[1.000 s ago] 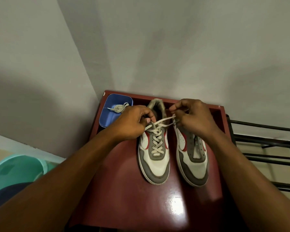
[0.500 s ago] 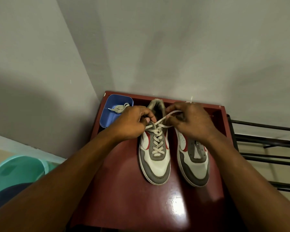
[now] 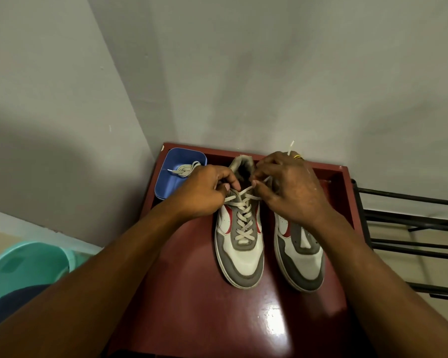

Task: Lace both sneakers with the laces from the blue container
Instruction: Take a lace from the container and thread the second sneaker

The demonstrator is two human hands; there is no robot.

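Two grey, white and red sneakers stand side by side on a dark red table [image 3: 192, 306]. The left sneaker [image 3: 239, 254] carries a cream lace [image 3: 243, 220] crossed up its eyelets. My left hand [image 3: 204, 192] pinches the lace's left end at the top eyelets. My right hand [image 3: 287, 187] pinches the other end over the collar, and that end's tip sticks up behind the hand. The right sneaker [image 3: 300, 257] shows no lace, and my right hand hides its upper part. A blue container [image 3: 171, 182] at the table's back left holds a second bundled lace [image 3: 185, 170].
Grey walls meet in a corner behind the table. A teal plastic basin [image 3: 23, 267] sits on the floor to the left. A black metal rack [image 3: 411, 228] stands to the right of the table.
My right hand has moved left and up over the left sneaker's collar with its lace end, so the tip now pokes up behind it. My left hand has barely moved.
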